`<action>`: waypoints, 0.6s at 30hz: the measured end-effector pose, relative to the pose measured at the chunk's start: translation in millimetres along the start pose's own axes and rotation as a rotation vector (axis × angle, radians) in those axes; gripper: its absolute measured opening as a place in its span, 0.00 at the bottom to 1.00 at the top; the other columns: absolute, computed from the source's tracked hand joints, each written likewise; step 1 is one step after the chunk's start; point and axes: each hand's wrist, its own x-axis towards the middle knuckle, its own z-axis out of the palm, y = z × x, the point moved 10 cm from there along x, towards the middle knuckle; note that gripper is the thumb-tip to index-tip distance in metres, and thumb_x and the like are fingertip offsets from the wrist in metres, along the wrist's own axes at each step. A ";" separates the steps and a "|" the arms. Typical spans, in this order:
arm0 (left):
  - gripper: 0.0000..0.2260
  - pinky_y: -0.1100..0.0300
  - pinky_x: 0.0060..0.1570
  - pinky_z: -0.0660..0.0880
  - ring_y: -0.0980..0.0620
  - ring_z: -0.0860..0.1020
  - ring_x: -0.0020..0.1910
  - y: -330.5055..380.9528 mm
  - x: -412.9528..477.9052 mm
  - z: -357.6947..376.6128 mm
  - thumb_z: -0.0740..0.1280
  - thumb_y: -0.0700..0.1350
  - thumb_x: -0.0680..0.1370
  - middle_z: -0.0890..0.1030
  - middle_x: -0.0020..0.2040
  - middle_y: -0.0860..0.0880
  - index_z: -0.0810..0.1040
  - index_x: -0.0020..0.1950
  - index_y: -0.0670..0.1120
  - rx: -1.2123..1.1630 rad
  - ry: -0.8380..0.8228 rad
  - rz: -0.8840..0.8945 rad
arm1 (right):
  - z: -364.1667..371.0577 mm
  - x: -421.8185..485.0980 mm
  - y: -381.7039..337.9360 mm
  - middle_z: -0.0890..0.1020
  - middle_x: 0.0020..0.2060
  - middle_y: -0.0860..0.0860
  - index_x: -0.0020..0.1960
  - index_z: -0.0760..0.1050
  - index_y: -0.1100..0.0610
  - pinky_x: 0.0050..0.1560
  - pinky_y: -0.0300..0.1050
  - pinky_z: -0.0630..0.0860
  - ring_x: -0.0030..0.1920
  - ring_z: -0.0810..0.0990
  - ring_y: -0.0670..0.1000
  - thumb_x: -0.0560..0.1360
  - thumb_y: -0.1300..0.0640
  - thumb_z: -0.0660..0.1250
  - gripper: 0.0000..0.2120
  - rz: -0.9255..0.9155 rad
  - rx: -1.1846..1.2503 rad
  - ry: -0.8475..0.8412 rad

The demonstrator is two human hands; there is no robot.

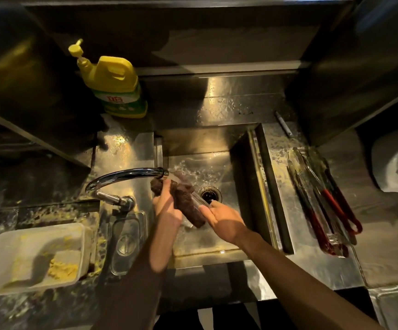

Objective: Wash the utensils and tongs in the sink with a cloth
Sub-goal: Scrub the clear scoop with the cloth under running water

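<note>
1. Both forearms reach in from the near edge and meet over the sink (193,139); the left comes up almost straight, the right slants in from the near right.
2. The right hand (224,221) lies back-up, fingers reaching forward to grasp the near end of a slim shiny utensil (200,200); its kind I cannot tell.
3. The left hand (167,206) is curled round a dark brown cloth (186,201); the cloth is wrapped about the utensil, over the basin and just near-left of the drain (209,195).
4. A curved tap (126,177) ends just above the cloth; water splashes on the sink floor beyond.
5. On the wet worktop (312,265) right of the sink lie tongs (324,203) with red handles, side by side.
6. To the near left stands a white tub (35,256) with yellow scraps; a clear lid (126,241) lies between it and the sink.
7. Farthest back, a yellow bottle (117,84) stands at the left; a pen (283,123) lies at the right.
</note>
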 end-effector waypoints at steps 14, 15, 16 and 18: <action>0.22 0.57 0.49 0.78 0.49 0.82 0.49 39.1 26.0 29.4 0.79 0.55 0.67 0.84 0.48 0.47 0.80 0.52 0.43 0.711 -0.357 0.215 | -31.0 6.3 22.0 0.77 0.40 0.51 0.44 0.77 0.55 0.45 0.51 0.75 0.39 0.77 0.50 0.75 0.26 0.45 0.36 -0.035 -0.198 -0.047; 0.20 0.56 0.48 0.79 0.47 0.82 0.48 39.8 22.6 31.8 0.78 0.54 0.68 0.84 0.47 0.47 0.80 0.52 0.43 0.600 -0.357 0.210 | -36.2 8.9 16.3 0.78 0.40 0.51 0.44 0.78 0.55 0.45 0.50 0.74 0.39 0.77 0.51 0.76 0.27 0.45 0.36 -0.035 -0.196 -0.033; 0.18 0.55 0.47 0.80 0.46 0.82 0.48 33.6 18.2 33.4 0.76 0.53 0.71 0.84 0.46 0.46 0.80 0.53 0.42 0.447 -0.360 0.162 | -34.6 11.9 7.5 0.78 0.40 0.53 0.43 0.77 0.56 0.44 0.50 0.73 0.38 0.77 0.51 0.77 0.28 0.46 0.35 -0.040 -0.162 -0.033; 0.19 0.51 0.53 0.79 0.44 0.82 0.51 12.8 8.8 31.9 0.73 0.56 0.74 0.84 0.48 0.45 0.78 0.54 0.43 0.308 -0.307 0.017 | -24.2 15.5 -12.5 0.78 0.37 0.54 0.40 0.74 0.56 0.42 0.50 0.70 0.36 0.75 0.51 0.81 0.33 0.49 0.30 -0.027 -0.022 -0.036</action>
